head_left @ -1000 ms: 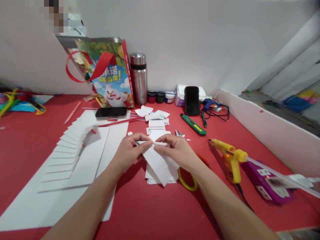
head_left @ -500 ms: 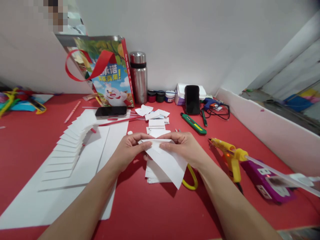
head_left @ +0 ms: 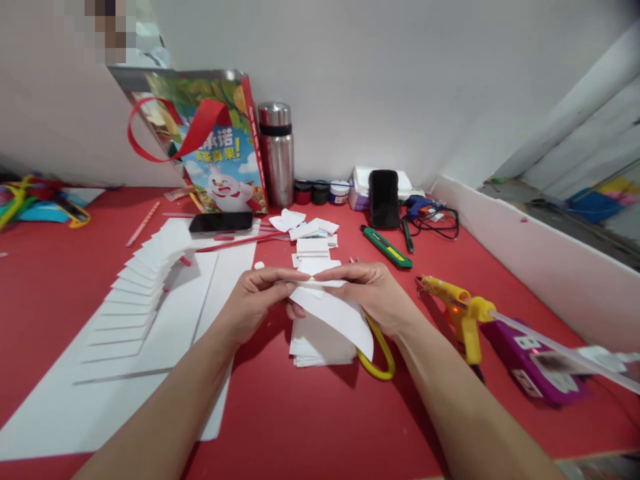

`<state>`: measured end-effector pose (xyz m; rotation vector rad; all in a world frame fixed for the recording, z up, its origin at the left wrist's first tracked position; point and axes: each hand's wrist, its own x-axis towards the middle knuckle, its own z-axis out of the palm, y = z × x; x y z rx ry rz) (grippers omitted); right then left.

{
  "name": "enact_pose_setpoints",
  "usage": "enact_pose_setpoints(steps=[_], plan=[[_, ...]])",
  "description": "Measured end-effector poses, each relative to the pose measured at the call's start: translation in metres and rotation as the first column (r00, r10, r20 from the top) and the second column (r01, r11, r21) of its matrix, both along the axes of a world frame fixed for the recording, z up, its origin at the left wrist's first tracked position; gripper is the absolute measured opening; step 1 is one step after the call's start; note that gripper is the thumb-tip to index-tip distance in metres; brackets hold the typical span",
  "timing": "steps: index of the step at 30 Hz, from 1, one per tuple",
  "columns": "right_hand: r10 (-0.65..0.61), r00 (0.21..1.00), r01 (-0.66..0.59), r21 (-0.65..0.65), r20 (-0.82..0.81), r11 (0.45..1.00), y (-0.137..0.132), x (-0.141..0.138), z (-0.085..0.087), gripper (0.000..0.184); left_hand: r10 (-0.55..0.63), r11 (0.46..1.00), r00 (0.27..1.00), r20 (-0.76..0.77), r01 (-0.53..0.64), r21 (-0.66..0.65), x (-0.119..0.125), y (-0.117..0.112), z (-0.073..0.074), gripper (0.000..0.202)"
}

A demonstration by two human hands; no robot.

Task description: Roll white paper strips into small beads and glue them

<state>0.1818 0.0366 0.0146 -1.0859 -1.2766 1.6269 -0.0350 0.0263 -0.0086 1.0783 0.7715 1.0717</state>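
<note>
Between both hands is a white sheet of paper [head_left: 340, 317], its upper edge folded over and its free corner hanging down toward me. My left hand [head_left: 260, 297] pinches the fold's left end with thumb and fingers. At the right end, my right hand [head_left: 367, 290] pinches the same sheet, fingertips nearly touching those of the left. Below the held sheet lies a stack of white paper pieces [head_left: 320, 347] on the red table [head_left: 280, 427]. Yellow-handled scissors [head_left: 387, 360] lie partly hidden under the paper and right hand.
Fanned folded white pieces [head_left: 133, 287] stand on white board [head_left: 45, 413] at left. To the right are a green cutter [head_left: 385, 247], a yellow glue gun [head_left: 457, 310] and a purple box [head_left: 535, 367]. Behind are a phone [head_left: 220, 222], a steel flask [head_left: 277, 157] and a printed bag [head_left: 220, 147].
The sheet's fold has been tipped flatter, and its hanging corner has swung up and to the right, now curling. Both thumbs have shifted slightly along the folded edge.
</note>
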Motion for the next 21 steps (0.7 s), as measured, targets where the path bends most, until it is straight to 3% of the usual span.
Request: enact_pose_setpoints(steps=[6, 9, 13, 16, 21], plan=[[0.017, 0.993, -0.026, 0.081, 0.113, 0.996, -0.001, 0.002, 0.0, 0.026, -0.047, 0.994, 0.995, 0.086, 0.055, -0.091, -0.003, 0.0, 0.003, 0.019], [0.005, 0.979, -0.023, 0.087, 0.201, 0.996, -0.001, 0.0, 0.002, 0.034, -0.071, 0.986, 0.996, 0.056, 0.078, -0.146, -0.002, 0.002, 0.002, 0.025], [0.013, 0.967, -0.052, 0.146, 0.254, 0.988, -0.002, -0.002, 0.003, 0.037, -0.006, 0.979, 1.0, -0.015, 0.002, -0.204, 0.002, 0.004, -0.001, 0.025], [0.026, 0.961, -0.082, 0.19, 0.277, 0.978, -0.001, -0.001, 0.004, 0.037, -0.062, 0.971, 0.997, -0.038, 0.052, -0.232, 0.002, 0.004, -0.003, 0.029], [0.035, 0.936, -0.147, 0.3, 0.35, 0.943, 0.004, 0.011, 0.012, 0.032, -0.046, 0.978, 0.994, -0.102, 0.024, -0.205, -0.005, 0.005, -0.004, 0.027]])
